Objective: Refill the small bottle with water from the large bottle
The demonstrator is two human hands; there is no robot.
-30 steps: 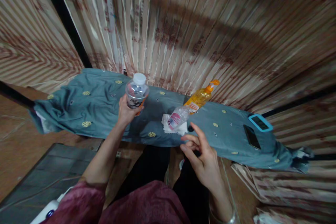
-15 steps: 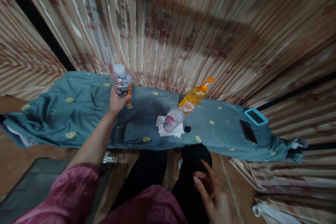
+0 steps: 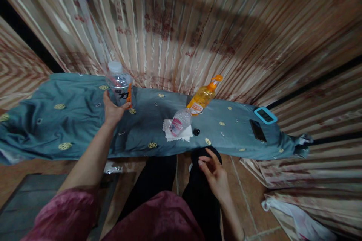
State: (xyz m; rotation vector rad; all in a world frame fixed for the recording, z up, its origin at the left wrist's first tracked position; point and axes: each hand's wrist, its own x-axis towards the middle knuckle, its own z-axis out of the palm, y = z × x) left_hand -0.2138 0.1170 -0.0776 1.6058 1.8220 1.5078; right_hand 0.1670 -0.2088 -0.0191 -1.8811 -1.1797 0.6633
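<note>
A large clear plastic bottle (image 3: 120,86) with a white cap and a black-and-orange label stands upright at the back left of the cloth-covered surface. My left hand (image 3: 113,112) is at its near side, thumb and fingers spread apart; whether a fingertip still touches it I cannot tell. Above my right knee hovers my right hand (image 3: 215,171), empty, its fingers loosely bent and apart. Between the hands, a small clear bottle (image 3: 178,123) with a pink label lies tilted on a white paper napkin (image 3: 185,134). Beside it is a small black round object (image 3: 196,131).
A yellow pump bottle (image 3: 201,99) stands behind the small bottle. Toward the right end are a dark phone (image 3: 258,130) and a blue-framed digital clock (image 3: 265,115). The teal patterned cloth (image 3: 147,120) covers the narrow surface, against a striped curtain (image 3: 169,15).
My left hand has loosened its grip on the large bottle, and its fingers have spread. My right hand has moved up and slightly left. The view has shifted a little.
</note>
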